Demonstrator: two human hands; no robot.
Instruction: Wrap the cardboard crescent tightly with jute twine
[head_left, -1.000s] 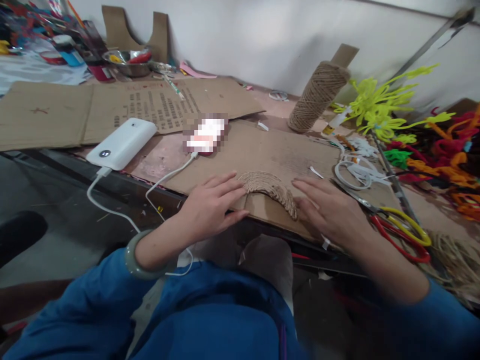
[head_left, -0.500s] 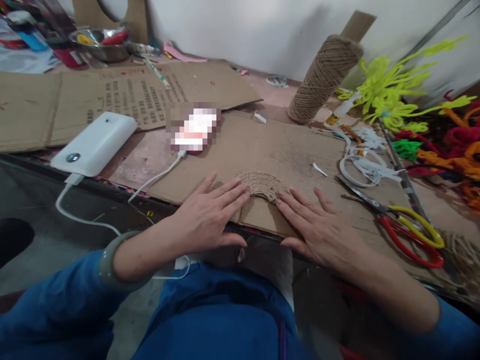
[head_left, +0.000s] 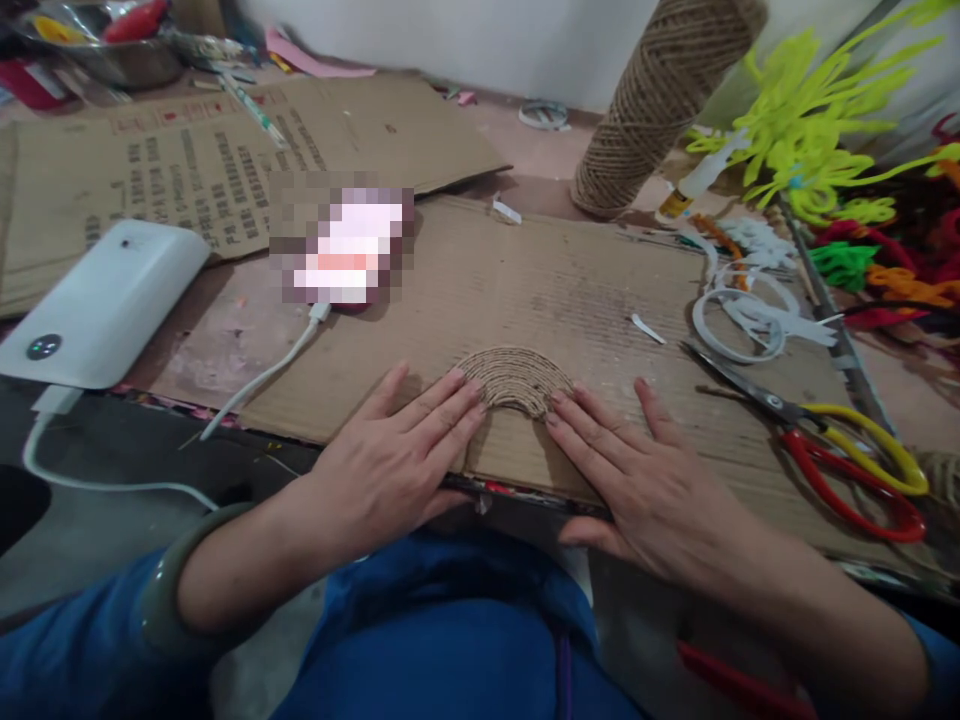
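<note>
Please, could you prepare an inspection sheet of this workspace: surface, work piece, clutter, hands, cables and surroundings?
Surface: smudged cardboard sheet on a pinkish table.
Work piece: twine arc, flat on the cardboard.
Clutter: scissors, twine roll, white strips, phone, power bank.
Hands: left hand touches the arc's left end, right hand its right end; both open.
Cables: one white cable at the phone, another at the power bank, hanging below table level.
Surroundings: pale wall behind.

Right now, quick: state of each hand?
Left hand: open, touching the left end of the twine arc, not gripping.
Right hand: open, touching its right end, not gripping.
</note>
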